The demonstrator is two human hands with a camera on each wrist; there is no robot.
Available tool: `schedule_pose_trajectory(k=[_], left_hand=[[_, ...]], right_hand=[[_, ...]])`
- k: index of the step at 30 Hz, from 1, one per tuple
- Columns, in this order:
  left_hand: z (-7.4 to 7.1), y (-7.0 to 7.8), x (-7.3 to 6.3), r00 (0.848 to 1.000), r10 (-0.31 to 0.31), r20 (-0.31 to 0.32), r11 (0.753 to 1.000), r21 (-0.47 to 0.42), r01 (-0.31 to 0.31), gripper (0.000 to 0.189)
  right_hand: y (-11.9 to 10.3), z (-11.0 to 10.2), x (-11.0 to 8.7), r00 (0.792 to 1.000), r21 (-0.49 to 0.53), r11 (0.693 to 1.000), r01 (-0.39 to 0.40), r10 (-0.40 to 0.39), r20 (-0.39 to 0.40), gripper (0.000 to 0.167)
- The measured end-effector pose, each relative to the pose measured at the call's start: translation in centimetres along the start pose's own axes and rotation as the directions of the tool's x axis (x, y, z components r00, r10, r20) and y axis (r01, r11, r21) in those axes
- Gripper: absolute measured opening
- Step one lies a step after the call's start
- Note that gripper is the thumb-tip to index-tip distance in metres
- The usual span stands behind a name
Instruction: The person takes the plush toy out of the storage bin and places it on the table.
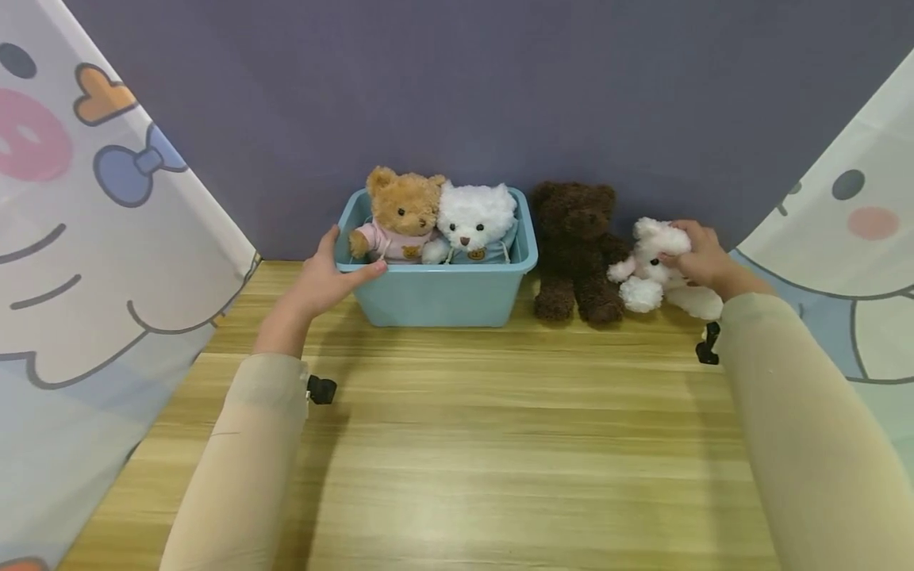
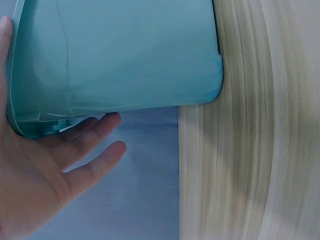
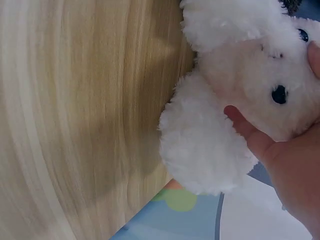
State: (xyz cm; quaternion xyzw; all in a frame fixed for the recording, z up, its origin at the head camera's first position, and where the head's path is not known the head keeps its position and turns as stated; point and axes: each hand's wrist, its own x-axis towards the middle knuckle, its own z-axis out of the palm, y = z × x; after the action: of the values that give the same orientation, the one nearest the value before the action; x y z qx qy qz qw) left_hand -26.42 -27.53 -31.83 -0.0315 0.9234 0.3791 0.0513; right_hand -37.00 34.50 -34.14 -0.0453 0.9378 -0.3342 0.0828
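My left hand (image 1: 314, 281) grips the left end of a light blue plastic bin (image 1: 439, 297), its thumb over the front rim. In the left wrist view the fingers (image 2: 92, 140) reach along the bin's end wall. Inside the bin sit a tan teddy bear (image 1: 404, 200) in a pink top and a white teddy bear (image 1: 480, 208) in a blue top. Over at the right, my right hand (image 1: 705, 258) holds a white and pink plush toy (image 1: 648, 274) by its head. The right wrist view shows the toy's fluffy legs (image 3: 202, 140) close to the table.
Between the bin and the plush toy, a dark brown teddy bear (image 1: 574, 246) sits against the grey back wall (image 1: 485, 87). The wood-grain table (image 1: 521, 444) stretches toward me. Cartoon-printed cloths (image 1: 93, 238) hang along both sides.
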Motion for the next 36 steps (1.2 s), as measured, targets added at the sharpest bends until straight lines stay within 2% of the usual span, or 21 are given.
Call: schedule_pose_trajectory(k=[4,13,15,18,22,26,30,36], left_hand=[[-0.1,0.0,-0.1,1.0,-0.014,0.003,1.0,0.011,0.014,0.134],[0.0,0.1,-0.1,1.0,-0.019,0.011,1.0,0.021,0.019,0.137],[0.0,0.3,-0.1,1.0,-0.018,0.015,1.0,0.02,0.017,0.136],[0.0,0.4,-0.2,1.0,-0.013,0.016,1.0,0.017,0.013,0.136],[-0.1,0.2,-0.5,1.0,-0.012,0.017,1.0,0.01,0.012,0.136],[-0.2,0.1,-0.6,1.0,-0.01,0.019,1.0,0.002,0.01,0.135],[-0.2,0.1,-0.5,1.0,-0.011,0.016,1.0,0.008,0.011,0.135],[-0.2,0.0,-0.5,1.0,-0.015,0.017,1.0,0.01,0.015,0.136]], right_hand=[[-0.1,0.0,-0.3,0.999,0.04,0.999,-0.034,0.033,0.03,0.09],[-0.1,0.1,-0.7,1.0,0.006,1.0,-0.016,0.017,-0.024,0.088],[0.0,0.0,-0.8,0.999,-0.028,1.0,-0.006,0.005,-0.035,0.086],[-0.1,-0.6,-0.8,0.999,-0.137,0.99,0.022,-0.028,-0.043,0.088],[-0.7,-1.6,-0.9,0.995,-0.279,0.959,0.046,-0.068,-0.07,0.089],[-1.5,-2.5,-1.3,0.994,-0.359,0.932,0.054,-0.085,-0.071,0.086],[-2.6,-3.6,-1.2,0.994,-0.411,0.908,0.083,-0.107,-0.035,0.087],[-5.3,-5.4,-1.0,0.989,-0.412,0.905,0.108,-0.139,-0.046,0.086]])
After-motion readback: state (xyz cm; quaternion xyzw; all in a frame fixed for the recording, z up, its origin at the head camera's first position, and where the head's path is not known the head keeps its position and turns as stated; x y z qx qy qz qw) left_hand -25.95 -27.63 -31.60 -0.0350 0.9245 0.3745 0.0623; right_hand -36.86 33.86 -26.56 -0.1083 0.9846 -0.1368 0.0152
